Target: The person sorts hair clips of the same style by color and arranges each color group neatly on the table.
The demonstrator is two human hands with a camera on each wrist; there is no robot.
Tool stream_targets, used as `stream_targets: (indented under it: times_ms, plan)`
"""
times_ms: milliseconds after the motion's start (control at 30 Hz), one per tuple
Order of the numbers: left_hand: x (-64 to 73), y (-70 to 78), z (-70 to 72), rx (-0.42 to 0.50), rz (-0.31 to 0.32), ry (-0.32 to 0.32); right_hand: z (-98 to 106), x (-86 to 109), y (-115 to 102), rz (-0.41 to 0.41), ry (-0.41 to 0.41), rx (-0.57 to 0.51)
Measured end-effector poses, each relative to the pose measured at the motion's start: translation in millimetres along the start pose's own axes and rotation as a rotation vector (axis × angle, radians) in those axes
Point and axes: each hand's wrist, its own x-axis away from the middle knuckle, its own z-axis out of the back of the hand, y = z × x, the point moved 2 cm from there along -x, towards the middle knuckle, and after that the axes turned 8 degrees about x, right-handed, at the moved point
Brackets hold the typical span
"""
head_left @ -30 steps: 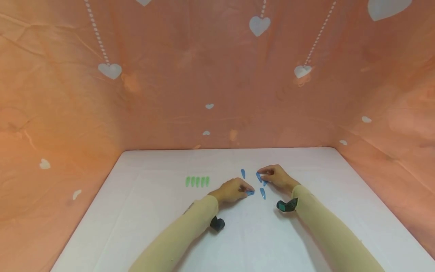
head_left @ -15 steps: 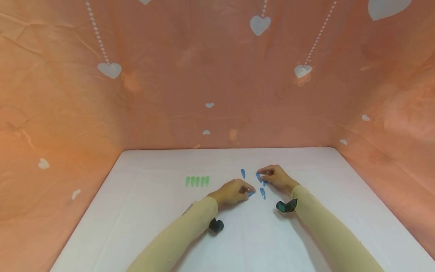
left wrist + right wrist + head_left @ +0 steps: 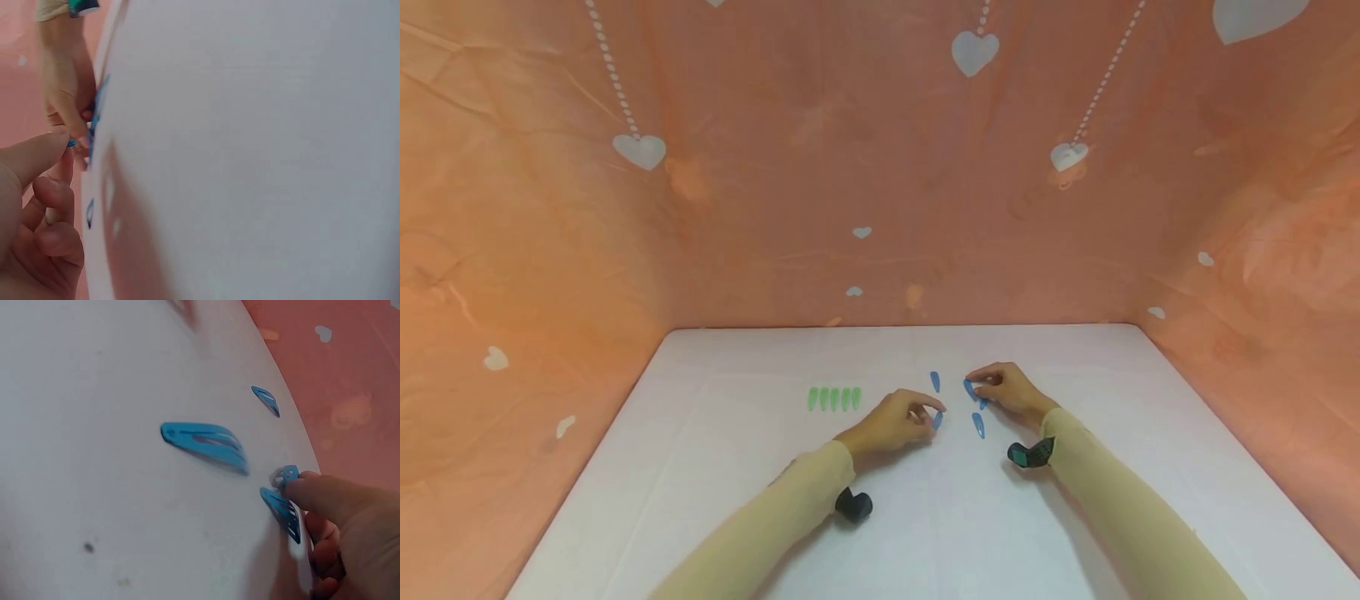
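Pinched between the thumb and index finger of my left hand (image 3: 889, 423) is a blue snap hair clip (image 3: 937, 420), lifted off the table; only a sliver of it shows in the left wrist view. My right hand (image 3: 1013, 393) pinches another blue hair clip (image 3: 288, 475) at the table, its thumb covering part of it. Right below that thumb lies a further blue clip (image 3: 281, 514). Nearer to me rests one more blue clip (image 3: 978, 425), large in the right wrist view. Farther back, a lone blue clip (image 3: 935, 382) lies between the hands.
Several green hair clips (image 3: 835, 399) lie in an even row left of the left hand. The white tabletop (image 3: 715, 467) meets orange cloth walls (image 3: 775, 208) with white hearts at the back and sides. Dark wrist cameras (image 3: 854, 506) hang under the forearms.
My left hand has moved left, carrying the blue hair clip away from the other blue clips; the clip has turned more upright. The right hand has stayed in place.
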Motion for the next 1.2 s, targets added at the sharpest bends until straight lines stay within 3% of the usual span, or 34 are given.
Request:
stream_targets:
  times_ms: [233, 400, 567, 800, 967, 1200]
  plan:
    - [16.0, 1.0, 17.1, 0.118, 0.034, -0.003, -1.1, -2.3, 1.0, -0.039, 0.002, -0.003]
    - [26.2, 1.0, 28.0, 0.144, 0.045, 0.009, -1.5, -1.1, 1.0, -0.067, -0.011, -0.023]
    - [34.5, -2.3, 36.9, 0.170, 0.070, 0.011, 0.2, -1.2, 0.6, -0.045, -0.001, -0.005]
    - [50.3, -9.9, 49.5, 0.179, 0.104, 0.021, 1.5, -0.7, -2.2, -0.043, 0.002, 0.020]
    - [61.3, -18.3, 57.7, 0.167, 0.076, 0.022, 2.3, -0.2, -3.5, -0.055, 0.002, 0.006]
    - [75.1, -29.9, 71.0, 0.155, 0.087, 0.028, 1.3, 0.2, -2.9, 0.011, 0.021, 0.008]
